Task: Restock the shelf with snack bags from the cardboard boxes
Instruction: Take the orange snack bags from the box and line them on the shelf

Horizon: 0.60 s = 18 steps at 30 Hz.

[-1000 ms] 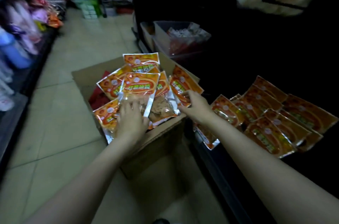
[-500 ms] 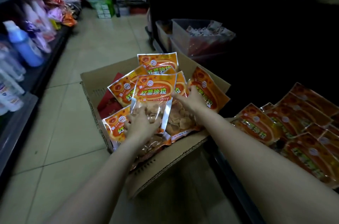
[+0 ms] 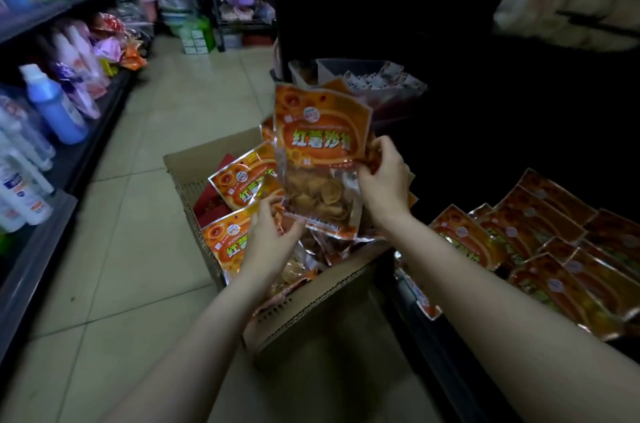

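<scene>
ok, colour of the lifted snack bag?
Orange-red top with a clear lower window, seen in the head view: lifted snack bag, held by the right hand.

the raised snack bag (image 3: 320, 145) by the right fingers (image 3: 375, 148) reads "红薯沙拉" in green, while a boxed bag (image 3: 242, 180) above the left fingers (image 3: 266, 211) shows partial "hong…".
</scene>
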Each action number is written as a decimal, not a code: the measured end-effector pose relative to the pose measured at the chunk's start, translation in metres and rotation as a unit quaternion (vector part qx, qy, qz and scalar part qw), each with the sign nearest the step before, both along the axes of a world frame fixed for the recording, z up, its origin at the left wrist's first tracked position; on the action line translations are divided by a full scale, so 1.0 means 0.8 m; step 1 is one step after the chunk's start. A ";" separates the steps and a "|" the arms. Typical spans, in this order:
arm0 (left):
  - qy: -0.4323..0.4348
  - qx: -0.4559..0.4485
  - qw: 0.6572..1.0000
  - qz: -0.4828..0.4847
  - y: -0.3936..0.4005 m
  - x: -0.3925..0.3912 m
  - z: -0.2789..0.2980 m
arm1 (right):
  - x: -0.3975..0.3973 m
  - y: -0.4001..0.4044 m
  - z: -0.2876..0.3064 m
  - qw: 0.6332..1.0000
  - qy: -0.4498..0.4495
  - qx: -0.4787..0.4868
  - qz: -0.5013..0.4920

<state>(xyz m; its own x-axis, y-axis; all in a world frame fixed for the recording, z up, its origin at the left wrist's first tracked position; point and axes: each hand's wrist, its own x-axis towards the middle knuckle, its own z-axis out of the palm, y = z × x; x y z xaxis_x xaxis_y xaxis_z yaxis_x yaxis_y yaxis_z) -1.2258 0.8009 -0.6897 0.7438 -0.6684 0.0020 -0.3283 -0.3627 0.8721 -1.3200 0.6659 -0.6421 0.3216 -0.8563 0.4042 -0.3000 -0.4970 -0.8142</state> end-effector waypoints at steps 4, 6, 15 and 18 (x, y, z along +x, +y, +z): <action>0.000 -0.040 0.998 -0.039 -0.009 -0.037 0.037 | -0.068 -0.012 0.043 0.998 -0.058 0.005 -0.019; -0.004 -0.076 0.994 -0.073 -0.022 -0.062 0.055 | -0.117 -0.020 0.058 0.991 -0.114 0.050 -0.040; -0.017 -0.011 0.960 -0.278 -0.128 -0.237 0.037 | -0.330 -0.056 -0.008 0.908 -0.258 0.253 -0.211; -0.008 0.047 0.955 -0.293 -0.140 -0.273 -0.018 | -0.359 -0.059 -0.082 0.879 -0.234 0.338 -0.242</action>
<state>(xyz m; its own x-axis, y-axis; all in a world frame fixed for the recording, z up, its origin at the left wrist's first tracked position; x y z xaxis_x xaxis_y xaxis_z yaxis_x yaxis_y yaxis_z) -1.4439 0.6890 -0.7040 0.2422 -0.9677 -0.0705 -0.5114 -0.1891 0.8383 -1.6070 0.6190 -0.7078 -0.2137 -0.9423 -0.2578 0.1038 0.2405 -0.9651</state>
